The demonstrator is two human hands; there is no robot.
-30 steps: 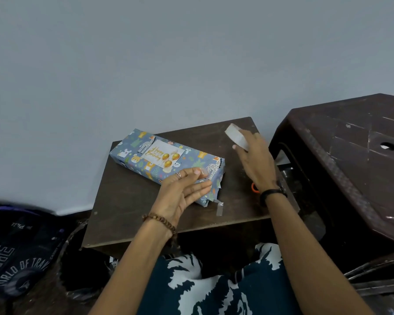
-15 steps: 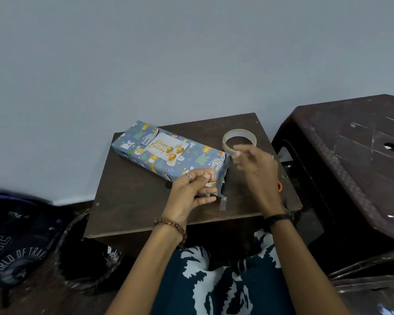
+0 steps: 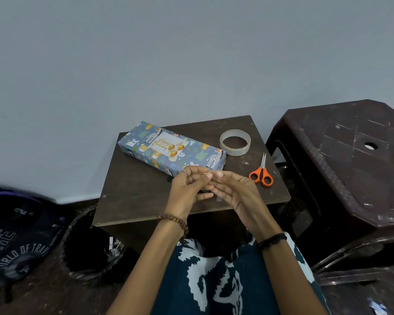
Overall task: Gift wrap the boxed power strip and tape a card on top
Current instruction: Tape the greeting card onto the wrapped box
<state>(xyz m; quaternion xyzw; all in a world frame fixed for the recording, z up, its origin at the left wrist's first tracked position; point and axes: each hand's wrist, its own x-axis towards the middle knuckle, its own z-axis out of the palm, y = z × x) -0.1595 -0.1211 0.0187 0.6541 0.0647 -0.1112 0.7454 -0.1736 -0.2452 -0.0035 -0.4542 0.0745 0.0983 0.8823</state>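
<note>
Two hands meet just in front of the near end of the wrapped box. The left hand (image 3: 187, 189) has its fingers curled with thumb and fingertips pinched together; the right hand (image 3: 234, 192) lies with its fingers fairly straight, their tips touching the left's. Something clear, probably a strip of tape, seems to pass between them, but it is too faint to make out, so what either hand truly holds I cannot tell.

The wrapped box (image 3: 171, 151) lies flat on the small brown table (image 3: 134, 201), at 12 o'clock from the hands and running from 10 o'clock toward 3 o'clock. The birthday card (image 3: 167, 145) sits on its top face; whether it is already taped down cannot be seen. The box's near end is partly hidden behind the fingers, so the state of the fold there is unclear.

I judge the parcel stiff and moderately heavy, with glossy paper that could slip or tear at the corners; it is best held by the long sides, palms flat, away from the card.

The tape roll (image 3: 235, 142) rests at 1 o'clock, just beyond the box's right end, and the orange-handled scissors (image 3: 261, 172) at 3 o'clock. A dark plastic stool (image 3: 350, 160) stands further right; a printed bag (image 3: 14, 237), cut off by the frame edge, sits at 8 o'clock.
</note>
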